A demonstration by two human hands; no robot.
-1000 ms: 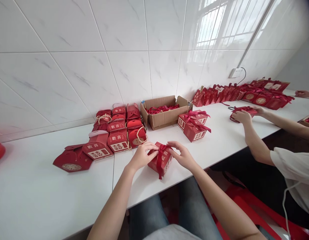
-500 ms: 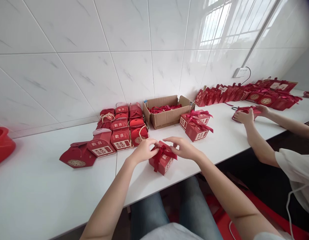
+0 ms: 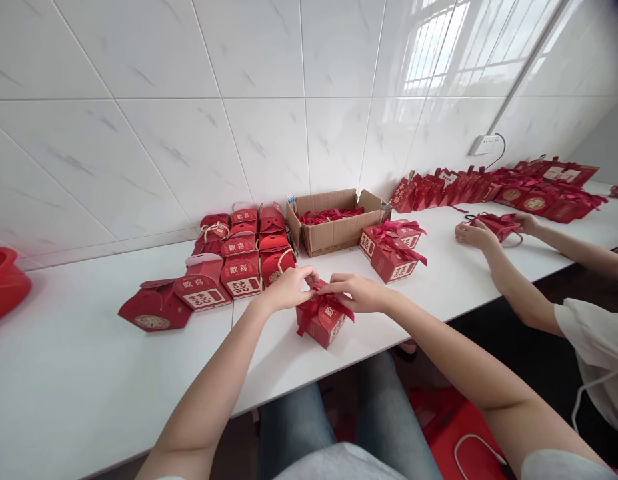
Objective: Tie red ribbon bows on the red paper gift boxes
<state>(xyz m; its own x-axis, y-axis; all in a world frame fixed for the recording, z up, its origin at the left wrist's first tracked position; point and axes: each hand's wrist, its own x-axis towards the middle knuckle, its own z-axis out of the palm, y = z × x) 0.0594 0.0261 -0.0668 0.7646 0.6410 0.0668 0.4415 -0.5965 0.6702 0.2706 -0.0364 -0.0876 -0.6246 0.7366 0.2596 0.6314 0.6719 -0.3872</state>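
A small red gift box (image 3: 327, 331) with pale printed characters stands on the table right in front of me. Tied over its top is a dark red ribbon (image 3: 317, 309), whose loose ends hang toward the front and right. My left hand (image 3: 290, 289) is at the box's upper left, fingers curled in on the ribbon. From the right, my right hand (image 3: 359, 293) bends over the top with its fingers on the bow, partly covering it. The fingertips of both hands nearly meet, and the exact pinch is hard to see.
Several red boxes (image 3: 240, 269) stand in rows at left. Behind is a cardboard box (image 3: 333, 238) of red ribbons. Two ribboned boxes (image 3: 395, 261) sit to the right. A co-worker's hands (image 3: 476, 233) handle a red item; more red boxes (image 3: 533, 203) line the wall.
My right hand's fingers have moved left over the bow, closer to my left hand. The ribbon's left end has swung outward. The co-worker's near hand has shifted left.
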